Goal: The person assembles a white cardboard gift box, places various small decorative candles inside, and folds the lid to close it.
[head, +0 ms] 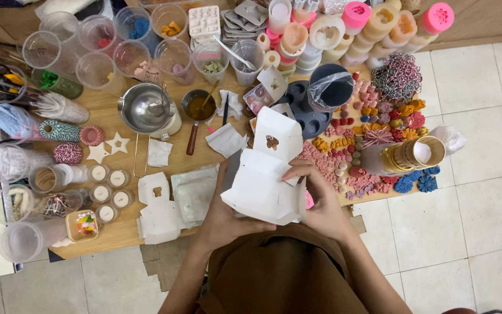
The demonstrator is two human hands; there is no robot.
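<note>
Two hands grip one white cardboard box [265,174] above the table's [117,232] near edge, left hand [225,212] underneath, right hand [315,200] at its side; lid flap stands open, another folded box [159,212] waits alongside.

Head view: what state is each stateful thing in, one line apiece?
white paper box: held up, lid flap open
left hand: gripping the box from underneath
right hand: fingers on the box's rim
second white box: lying on the table, flap open
small saucepan: upright, amber liquid inside, spoon in it
steel bowl: upright, utensil inside
</note>
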